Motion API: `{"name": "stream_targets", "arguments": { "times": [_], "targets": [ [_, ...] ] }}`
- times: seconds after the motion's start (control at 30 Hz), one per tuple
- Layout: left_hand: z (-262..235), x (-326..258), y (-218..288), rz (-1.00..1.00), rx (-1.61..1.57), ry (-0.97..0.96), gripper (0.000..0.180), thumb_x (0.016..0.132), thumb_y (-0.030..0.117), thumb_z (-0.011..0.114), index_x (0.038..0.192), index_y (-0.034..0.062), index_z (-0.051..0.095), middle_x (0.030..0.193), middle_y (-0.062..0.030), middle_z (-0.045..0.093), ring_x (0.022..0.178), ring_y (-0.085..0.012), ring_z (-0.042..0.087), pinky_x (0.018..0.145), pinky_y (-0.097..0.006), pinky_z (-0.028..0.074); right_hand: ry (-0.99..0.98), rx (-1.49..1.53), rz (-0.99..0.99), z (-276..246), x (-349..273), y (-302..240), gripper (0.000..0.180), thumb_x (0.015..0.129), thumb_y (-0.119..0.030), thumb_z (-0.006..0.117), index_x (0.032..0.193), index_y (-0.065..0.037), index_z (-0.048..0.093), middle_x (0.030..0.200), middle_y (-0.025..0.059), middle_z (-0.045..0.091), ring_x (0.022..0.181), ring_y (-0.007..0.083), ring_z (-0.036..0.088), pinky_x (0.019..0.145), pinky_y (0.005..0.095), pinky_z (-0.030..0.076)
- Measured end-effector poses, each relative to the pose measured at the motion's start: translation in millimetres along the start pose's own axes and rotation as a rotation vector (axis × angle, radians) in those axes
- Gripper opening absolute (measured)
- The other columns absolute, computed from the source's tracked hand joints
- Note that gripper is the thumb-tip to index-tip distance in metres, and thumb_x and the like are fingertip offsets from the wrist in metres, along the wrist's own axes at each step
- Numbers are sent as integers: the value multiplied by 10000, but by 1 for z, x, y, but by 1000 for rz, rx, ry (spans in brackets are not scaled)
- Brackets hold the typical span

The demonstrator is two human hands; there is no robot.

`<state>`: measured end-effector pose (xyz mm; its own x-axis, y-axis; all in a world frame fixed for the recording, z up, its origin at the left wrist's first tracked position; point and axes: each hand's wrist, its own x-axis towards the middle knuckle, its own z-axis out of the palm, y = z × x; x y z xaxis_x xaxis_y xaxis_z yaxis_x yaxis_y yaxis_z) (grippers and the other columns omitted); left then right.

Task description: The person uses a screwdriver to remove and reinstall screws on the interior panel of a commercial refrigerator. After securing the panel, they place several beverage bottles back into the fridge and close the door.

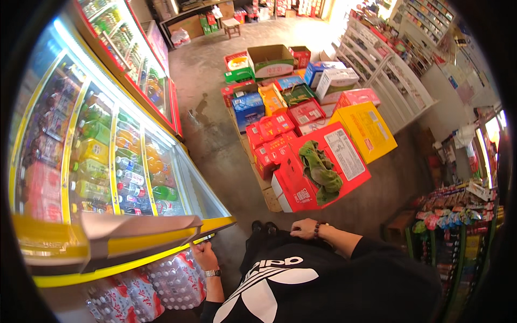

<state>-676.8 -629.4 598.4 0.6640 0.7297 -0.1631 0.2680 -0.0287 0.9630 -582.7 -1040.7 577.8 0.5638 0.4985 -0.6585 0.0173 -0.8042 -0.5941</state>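
Note:
My left hand [204, 256], with a metal-banded watch at the wrist, is at the edge of the yellow-framed cooler door [134, 264], its fingers curled against it. Behind the glass of the tall lit cooler, rows of bottled drinks [129, 177] fill the shelves. In front of my dark clothing, my right hand [305, 228] hangs with fingers loosely curled and nothing visible in it; a bead bracelet circles that wrist. Nearest to it is a large red carton [296, 180] with a crumpled green cloth [321, 172] lying on top.
Ahead, many coloured cartons crowd a low wooden pallet [272, 199], a yellow box [367, 132] among them. Shrink-wrapped bottle packs [175, 280] stand below the cooler door. A white rack [401, 89] is at the far right, and a snack display [458, 226] nearer. Another red-framed cooler [132, 59] stands beyond.

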Motion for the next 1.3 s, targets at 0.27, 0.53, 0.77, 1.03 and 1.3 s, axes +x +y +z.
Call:
{"name": "stream_targets", "arguments": {
  "times": [0.27, 0.53, 0.77, 1.03, 1.3],
  "targets": [
    [-38, 0, -31, -372, -189, 75, 527, 916, 20, 609, 1430, 49, 498, 605, 58, 394, 423, -58, 340, 370, -252, 291, 200, 178, 616, 71, -88, 131, 354, 941, -387, 655, 1131, -103, 746, 1159, 157, 736, 1123, 354, 677, 956, 461, 543],
    [93, -6, 94, -292, 84, -674, 157, 1008, 164, 630, 908, 44, 650, 583, 54, 444, 456, -51, 374, 430, -234, 291, 521, 873, 911, 145, -142, 200, 335, 953, -316, 670, 1120, -31, 725, 1019, 147, 760, 856, 263, 748, 824, 399, 578],
    [309, -68, 256, 645, 429, -1038, 142, 976, 32, 496, 1065, 17, 605, 894, -93, 518, 794, -209, 523, 742, -324, 448, 545, 928, 752, 167, -158, 270, 301, 939, -289, 678, 1068, -26, 744, 920, 89, 757, 787, 193, 721, 743, 357, 576],
    [496, -112, 212, 1212, 1070, -1227, 215, 914, 35, 610, 1121, -21, 631, 1032, -232, 575, 995, -416, 568, 886, -482, 472, 575, 806, 862, 112, -216, 382, 467, 950, -427, 571, 1155, -43, 740, 1226, 208, 706, 1175, 402, 654, 1006, 499, 511],
    [505, -102, 226, 1343, 1224, -1302, 574, 906, 491, 720, 1118, -43, 700, 1047, -247, 692, 1013, -420, 632, 949, -491, 486, 971, 1084, 1027, 122, -258, 409, 352, 939, -371, 649, 1077, -68, 761, 1120, 181, 741, 1093, 361, 692, 954, 465, 539]
  ]
}}
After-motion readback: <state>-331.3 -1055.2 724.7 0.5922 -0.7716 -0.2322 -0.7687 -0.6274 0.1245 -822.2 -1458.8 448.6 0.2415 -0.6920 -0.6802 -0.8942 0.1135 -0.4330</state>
